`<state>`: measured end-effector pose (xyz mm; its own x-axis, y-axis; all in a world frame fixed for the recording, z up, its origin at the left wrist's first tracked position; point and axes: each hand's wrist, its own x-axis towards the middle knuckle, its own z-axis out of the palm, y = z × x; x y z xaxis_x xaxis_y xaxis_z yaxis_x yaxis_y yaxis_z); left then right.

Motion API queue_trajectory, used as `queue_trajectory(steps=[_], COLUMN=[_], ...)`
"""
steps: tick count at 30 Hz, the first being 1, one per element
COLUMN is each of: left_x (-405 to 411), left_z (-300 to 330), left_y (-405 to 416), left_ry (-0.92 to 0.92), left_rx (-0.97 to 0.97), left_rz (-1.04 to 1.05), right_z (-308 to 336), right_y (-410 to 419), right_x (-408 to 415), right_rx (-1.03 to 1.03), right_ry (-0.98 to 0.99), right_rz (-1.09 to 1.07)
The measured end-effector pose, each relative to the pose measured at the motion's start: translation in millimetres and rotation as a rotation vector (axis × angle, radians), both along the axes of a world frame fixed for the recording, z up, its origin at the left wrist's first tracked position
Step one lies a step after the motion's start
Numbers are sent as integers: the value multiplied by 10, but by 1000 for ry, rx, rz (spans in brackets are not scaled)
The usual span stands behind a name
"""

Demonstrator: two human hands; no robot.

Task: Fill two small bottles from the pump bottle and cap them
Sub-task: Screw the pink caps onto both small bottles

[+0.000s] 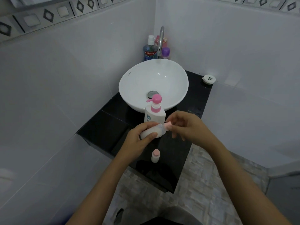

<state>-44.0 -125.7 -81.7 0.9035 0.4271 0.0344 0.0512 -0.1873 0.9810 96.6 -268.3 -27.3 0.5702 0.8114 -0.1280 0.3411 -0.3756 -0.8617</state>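
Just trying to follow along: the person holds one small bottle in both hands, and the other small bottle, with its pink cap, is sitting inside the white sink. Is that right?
Not quite. The head view shows the other small bottle with its pink cap standing on the black counter, nearer the person, not inside the white sink. The rest holds: the left hand grips the held small bottle while the right hand works at its cap.

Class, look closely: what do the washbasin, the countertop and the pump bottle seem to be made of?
Washbasin: probably glazed ceramic, white and glossy with bright highlights.
Countertop: likely polished black stone or tile; it is shiny and shows a seam.
Pump bottle: seemingly plastic, with an opaque white matte body and a pink pump head.
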Motion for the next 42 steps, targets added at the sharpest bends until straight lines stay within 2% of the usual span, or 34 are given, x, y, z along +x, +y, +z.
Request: queue_trajectory(steps=[3, 8, 12, 17, 21, 25, 30, 34, 39, 42], left_x=[4, -9, 1, -16, -10, -17, -15, -17, -17, -22], left_z=[-7, 34, 45, 32, 61, 82, 87, 101, 92, 68], left_y=[12, 14, 4, 14, -4, 8, 2, -6, -1, 22], left_ry=[9, 0, -4, 9, 9, -3, -6, -18, -15, -2], left_rx=[8, -11, -10, -28, -12, -37, -37, -49, -51, -60], left_rz=[-5, -9, -11, -9, -4, 5, 6, 6, 13, 11], right_z=[-49, 5, -26, 37, -15, 28, -38, 2, -64, -42], right_y=[68, 2, 72, 12, 76, 20, 95, 40, 104, 82], right_x=[-71, -20, -88, -35, -102, -53, -115, -76, -132, -112], right_rx=[-56, -41, -68, -29, -88, -11, -77, -13, -72, -16], right_ry=[-75, -21, -78, 13, -80, 28, -72, -3, -64, -11], right_rz=[-111, 32, -119, 24, -102, 21, -121, 31, -122, -41])
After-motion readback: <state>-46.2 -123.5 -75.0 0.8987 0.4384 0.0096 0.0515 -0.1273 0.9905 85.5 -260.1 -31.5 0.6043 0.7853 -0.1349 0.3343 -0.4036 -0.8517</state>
